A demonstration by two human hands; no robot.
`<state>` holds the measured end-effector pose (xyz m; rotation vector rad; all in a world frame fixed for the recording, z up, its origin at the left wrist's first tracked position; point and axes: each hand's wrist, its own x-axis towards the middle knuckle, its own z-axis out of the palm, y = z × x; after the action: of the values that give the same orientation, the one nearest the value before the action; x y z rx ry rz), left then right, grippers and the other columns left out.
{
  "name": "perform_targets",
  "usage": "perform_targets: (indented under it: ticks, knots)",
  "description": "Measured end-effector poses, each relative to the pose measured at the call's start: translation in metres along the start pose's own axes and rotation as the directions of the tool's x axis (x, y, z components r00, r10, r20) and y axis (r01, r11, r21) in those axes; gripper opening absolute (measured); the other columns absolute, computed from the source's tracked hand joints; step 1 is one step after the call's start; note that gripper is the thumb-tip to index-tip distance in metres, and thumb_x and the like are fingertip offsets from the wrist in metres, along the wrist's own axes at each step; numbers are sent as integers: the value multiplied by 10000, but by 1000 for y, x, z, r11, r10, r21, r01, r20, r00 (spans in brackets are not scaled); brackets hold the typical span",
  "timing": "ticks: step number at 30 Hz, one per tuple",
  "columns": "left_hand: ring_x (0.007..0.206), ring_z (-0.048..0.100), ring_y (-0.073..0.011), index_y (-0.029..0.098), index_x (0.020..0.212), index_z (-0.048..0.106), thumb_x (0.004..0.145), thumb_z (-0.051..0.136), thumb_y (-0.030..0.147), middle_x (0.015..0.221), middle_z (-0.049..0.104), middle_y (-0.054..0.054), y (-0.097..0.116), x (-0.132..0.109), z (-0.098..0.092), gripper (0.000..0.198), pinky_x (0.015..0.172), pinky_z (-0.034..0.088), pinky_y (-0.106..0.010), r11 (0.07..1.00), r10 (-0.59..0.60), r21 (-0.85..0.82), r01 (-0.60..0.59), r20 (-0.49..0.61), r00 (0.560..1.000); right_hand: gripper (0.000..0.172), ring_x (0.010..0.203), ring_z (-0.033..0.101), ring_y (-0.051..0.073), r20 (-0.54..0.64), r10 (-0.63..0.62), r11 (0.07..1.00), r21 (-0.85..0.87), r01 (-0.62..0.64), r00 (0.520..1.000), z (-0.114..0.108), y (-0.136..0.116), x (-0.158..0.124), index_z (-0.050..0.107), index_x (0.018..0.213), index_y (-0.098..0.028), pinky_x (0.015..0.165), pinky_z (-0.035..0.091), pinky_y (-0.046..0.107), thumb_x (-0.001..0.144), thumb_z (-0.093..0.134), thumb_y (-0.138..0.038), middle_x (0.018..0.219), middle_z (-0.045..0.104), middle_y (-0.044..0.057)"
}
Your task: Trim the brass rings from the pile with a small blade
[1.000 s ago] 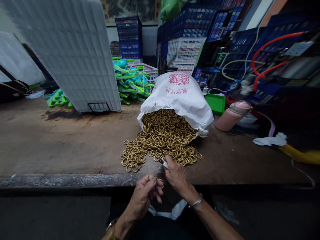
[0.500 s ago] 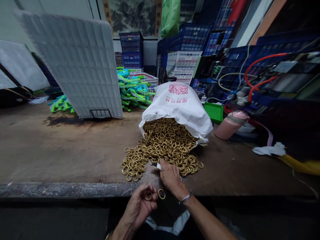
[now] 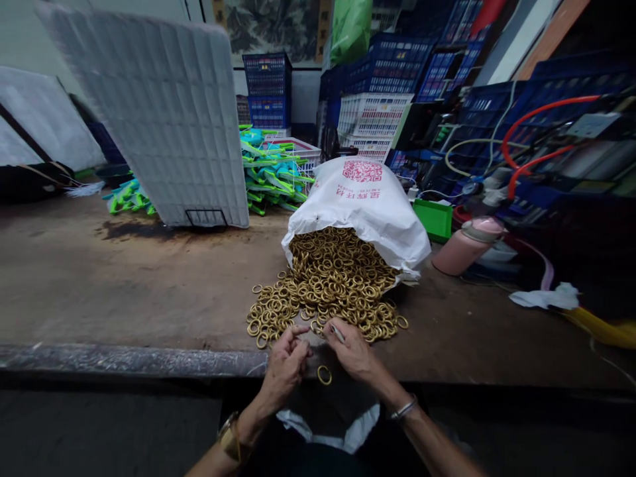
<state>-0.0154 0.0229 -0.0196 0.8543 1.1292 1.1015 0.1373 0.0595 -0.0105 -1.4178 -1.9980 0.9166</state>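
A white sack (image 3: 362, 199) lies on its side on the brown table (image 3: 124, 291) and spills a heap of brass rings (image 3: 328, 285) toward me. My left hand (image 3: 285, 364) is at the near edge of the heap, fingers curled in a pinch around something small that I cannot make out. My right hand (image 3: 355, 351) sits beside it, closed on a thin white tool (image 3: 338, 331) whose tip points into the rings. One single brass ring (image 3: 324, 375) hangs between my hands at the table's front edge, apparently on a wire or thread.
A white grid panel (image 3: 159, 112) leans upright at the back left, with green and blue plastic parts (image 3: 268, 172) behind it. A pink bottle (image 3: 464, 242) and green box (image 3: 431, 218) lie right of the sack. Blue and white crates (image 3: 377, 86) fill the back.
My left hand rose from below the table edge up to the ring heap. My right hand drew slightly nearer to it. The single ring now hangs free between them.
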Motion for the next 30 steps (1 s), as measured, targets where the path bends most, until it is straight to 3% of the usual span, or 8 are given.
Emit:
perform_targets:
  ticks: [3,6,9,14,18,21,30]
  knots:
    - [378,311,-38,148,949,532,717,569,369,531,484,63,4,2,2,322,368,217,-157,1000,1,29,-3,50,999,254,585,403,97,66,24,965,259,-40,998,-2,-4,-6,466,699,-178,553,327,204,814,398,-394,621,455,-37]
    - [412,319,-45,151,690,536,716,570,376,513,441,61,7,0,5,230,401,247,-165,1000,12,28,-14,62,998,240,558,382,85,115,82,903,412,-123,990,0,-7,-11,471,702,-176,532,327,197,764,470,-408,599,441,-50]
    - [450,346,-62,156,581,499,710,578,360,508,422,56,8,-4,6,254,443,296,-173,996,72,55,-73,22,997,241,489,344,72,142,148,863,465,-198,979,7,-8,-14,459,688,-184,483,301,189,763,474,-412,532,402,-69]
    - [536,442,-99,155,606,549,712,589,333,560,504,20,7,-9,7,212,516,361,-193,975,176,135,-174,-2,984,285,451,353,74,125,192,873,432,-227,973,17,-8,-12,441,655,-190,459,294,198,793,420,-438,497,419,-64]
    - [385,324,-51,160,586,495,728,566,415,443,409,61,5,-12,6,301,389,252,-170,998,27,57,-31,73,997,245,502,374,81,79,186,894,400,-202,979,16,-13,-10,427,634,-189,478,300,201,766,449,-394,544,420,-57]
    - [322,207,-32,171,612,468,740,525,479,388,311,98,2,-13,5,338,337,155,-169,992,-99,-59,111,173,980,216,528,378,86,67,175,907,377,-187,982,14,-17,-10,435,628,-186,490,303,201,757,451,-358,560,422,-52]
    - [364,260,-15,174,697,439,743,559,433,532,438,73,0,-18,4,289,345,168,-144,969,-82,-212,126,204,976,190,469,361,78,132,178,862,457,-219,975,16,-15,-12,432,637,-190,464,298,195,789,385,-294,524,408,-61]
